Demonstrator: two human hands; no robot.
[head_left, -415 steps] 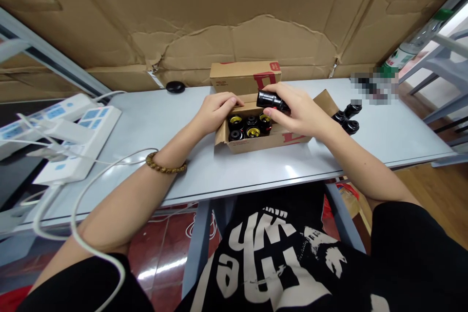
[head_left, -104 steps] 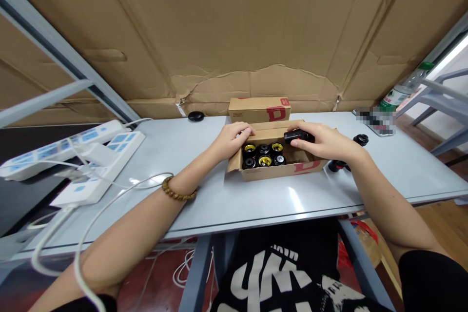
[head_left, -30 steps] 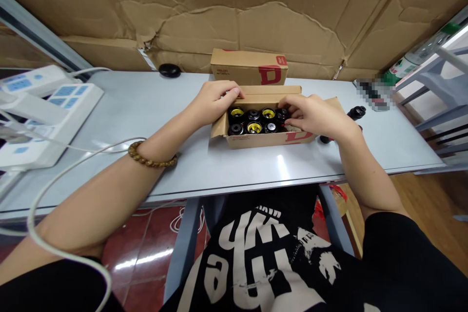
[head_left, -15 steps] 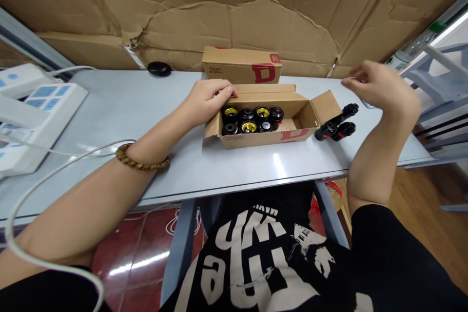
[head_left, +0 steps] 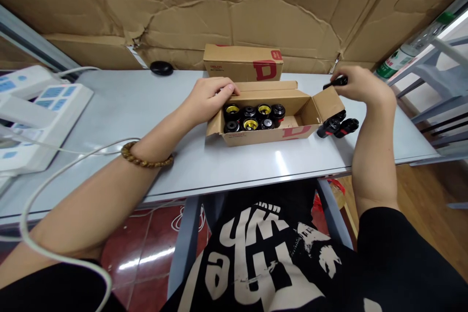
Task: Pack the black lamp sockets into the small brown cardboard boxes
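Observation:
An open cardboard box (head_left: pixel 270 137) stands on the table in front of me. Several black cylindrical pieces (head_left: pixel 278 112), some with yellow rings in their ends, stand upright in its left and middle part. My left hand (head_left: pixel 212 98) grips the back left edge of the box, its fingers curled over. Beyond the raised right flap, my right hand (head_left: pixel 353 84) pinches a slim black piece (head_left: pixel 337 82), held above the table. Below that hand lie more black pieces with red marks (head_left: pixel 346 127), partly hidden by the flap. I cannot make out their exact kind.
Behind the open box stands a second cardboard box (head_left: pixel 243 64) with a red D. A black mouse-like object (head_left: pixel 161 68) lies at the back. White power strips (head_left: pixel 54 117) and a cable (head_left: pixel 32 195) are at left. A bottle (head_left: pixel 402 56) stands at right, near the cardboard wall.
My right hand has moved left, towards the box's right flap, and a black piece now shows in its fingers. My left hand stays on the box edge.

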